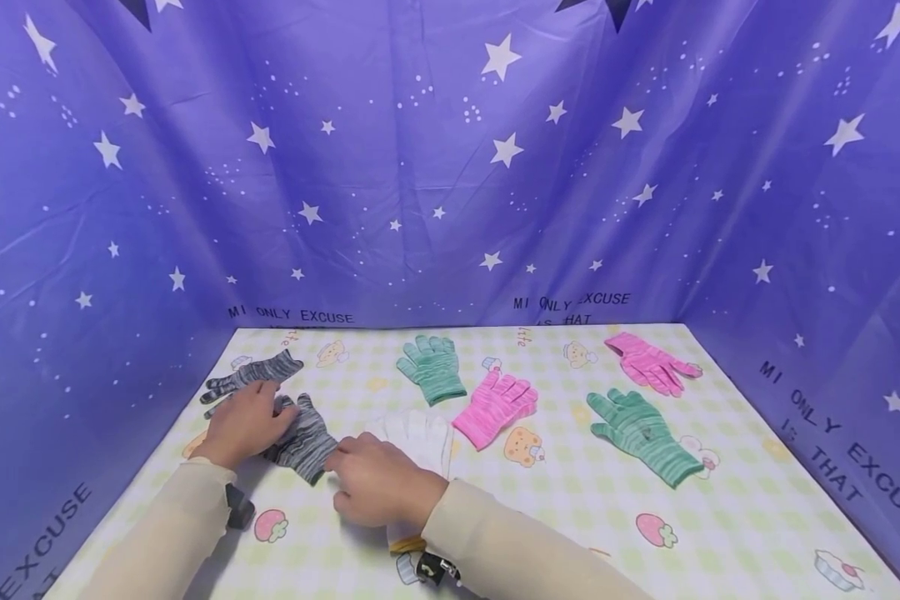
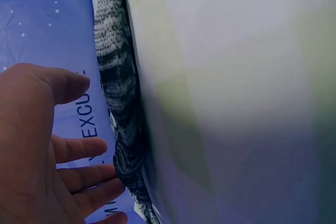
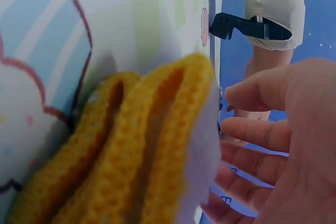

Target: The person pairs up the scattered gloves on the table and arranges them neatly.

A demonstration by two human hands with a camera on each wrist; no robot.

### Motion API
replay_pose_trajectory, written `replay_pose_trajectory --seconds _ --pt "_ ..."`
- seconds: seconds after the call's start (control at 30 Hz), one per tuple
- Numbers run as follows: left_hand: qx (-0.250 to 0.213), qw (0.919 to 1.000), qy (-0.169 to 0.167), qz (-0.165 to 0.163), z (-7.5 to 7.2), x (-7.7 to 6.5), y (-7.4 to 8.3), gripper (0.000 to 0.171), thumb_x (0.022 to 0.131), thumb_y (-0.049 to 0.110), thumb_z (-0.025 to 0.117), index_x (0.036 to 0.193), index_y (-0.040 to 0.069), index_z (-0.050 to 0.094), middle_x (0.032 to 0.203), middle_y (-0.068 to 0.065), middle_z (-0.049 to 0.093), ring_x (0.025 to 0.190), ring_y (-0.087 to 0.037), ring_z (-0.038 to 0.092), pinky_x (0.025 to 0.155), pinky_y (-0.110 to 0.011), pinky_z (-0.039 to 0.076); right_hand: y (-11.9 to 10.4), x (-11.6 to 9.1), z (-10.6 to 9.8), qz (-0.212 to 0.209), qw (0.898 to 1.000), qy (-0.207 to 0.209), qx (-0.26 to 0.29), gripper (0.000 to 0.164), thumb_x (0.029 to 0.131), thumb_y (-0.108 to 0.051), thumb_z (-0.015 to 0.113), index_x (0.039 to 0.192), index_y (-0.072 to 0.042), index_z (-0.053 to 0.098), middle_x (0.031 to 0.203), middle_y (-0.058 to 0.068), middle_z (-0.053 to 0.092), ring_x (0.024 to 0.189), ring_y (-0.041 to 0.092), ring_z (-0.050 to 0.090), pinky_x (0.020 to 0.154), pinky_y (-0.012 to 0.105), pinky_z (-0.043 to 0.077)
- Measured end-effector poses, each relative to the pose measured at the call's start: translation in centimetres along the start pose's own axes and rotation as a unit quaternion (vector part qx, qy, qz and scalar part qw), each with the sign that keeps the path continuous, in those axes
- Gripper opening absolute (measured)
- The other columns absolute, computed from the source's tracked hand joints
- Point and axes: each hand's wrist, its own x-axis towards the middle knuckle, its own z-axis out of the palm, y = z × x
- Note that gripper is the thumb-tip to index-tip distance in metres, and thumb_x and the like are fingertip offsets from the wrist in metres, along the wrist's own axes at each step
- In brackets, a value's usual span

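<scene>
My left hand [image 1: 247, 425] reaches over the grey striped knit gloves on the left side of the table. One grey glove [image 1: 305, 442] lies under and right of it, cuff toward my right hand; another grey glove [image 1: 262, 372] lies just behind. In the left wrist view, the fingertips [image 2: 118, 170] meet the grey knit edge, with the thumb apart. My right hand [image 1: 378, 479] is at the nearer glove's cuff, thumb and fingers slightly parted. Below it lies a white glove [image 1: 420, 437], partly hidden by that hand, its yellow cuff [image 3: 173, 114] large in the right wrist view.
Green gloves [image 1: 431, 371] [image 1: 645, 437] and pink gloves [image 1: 497, 406] [image 1: 651, 364] lie spread across the middle and right of the table. A checked cloth [image 1: 540, 525] with printed pictures covers the tabletop. Purple star-patterned curtains [image 1: 420, 167] enclose its back and sides.
</scene>
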Motion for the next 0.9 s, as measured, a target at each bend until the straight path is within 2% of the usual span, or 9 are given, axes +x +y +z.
replay_pose_trajectory --seconds 0.23,0.47,0.6,0.7,0.9 --pt "0.004 1.0 -0.007 -0.003 0.1 0.3 -0.5 0.069 0.099 0.048 0.06 0.134 -0.011 0.054 0.134 -0.035 0.057 0.119 -0.055 0.058 0.093 -0.068 0.049 -0.5 0.1 -0.3 -0.014 1.0 -0.01 -0.005 0.036 0.092 -0.029 0.066 0.128 -0.022 0.07 0.132 -0.005 0.065 0.112 0.013 0.062 0.092 0.028 0.054" --pt "0.009 0.999 -0.041 -0.013 0.1 0.7 -0.8 0.077 0.101 0.052 0.055 0.14 -0.013 0.047 0.148 -0.038 0.046 0.132 -0.058 0.048 0.098 -0.074 0.043 -1.3 0.4 -0.2 -0.037 0.999 -0.029 -0.019 0.042 0.094 -0.03 0.064 0.134 -0.018 0.066 0.148 -0.002 0.058 0.136 0.013 0.056 0.111 0.025 0.045" --pt "0.004 0.9978 -0.06 -0.026 -0.1 0.8 -0.7 0.078 0.103 0.054 0.051 0.143 -0.013 0.046 0.15 -0.038 0.043 0.135 -0.058 0.045 0.099 -0.077 0.04 -1.5 0.6 0.1 -0.039 0.998 -0.041 -0.014 0.044 0.092 -0.029 0.066 0.134 -0.018 0.065 0.147 -0.004 0.058 0.135 0.011 0.055 0.111 0.024 0.045" --pt "0.004 0.9971 -0.069 -0.032 -0.3 0.9 -0.6 0.079 0.104 0.055 0.047 0.145 -0.013 0.044 0.151 -0.038 0.042 0.137 -0.058 0.043 0.1 -0.077 0.038 -1.7 0.6 0.3 -0.033 0.998 -0.041 -0.016 0.043 0.091 -0.03 0.068 0.133 -0.018 0.065 0.143 -0.006 0.059 0.13 0.009 0.058 0.106 0.024 0.048" --pt "0.01 0.996 -0.085 -0.028 -0.4 1.0 -0.9 0.082 0.105 0.058 0.043 0.145 -0.014 0.043 0.151 -0.039 0.041 0.136 -0.059 0.043 0.1 -0.076 0.04 -2.2 0.6 0.3 -0.03 0.998 -0.039 -0.034 0.043 0.089 -0.031 0.07 0.13 -0.017 0.067 0.139 -0.007 0.061 0.126 0.008 0.06 0.103 0.022 0.049"
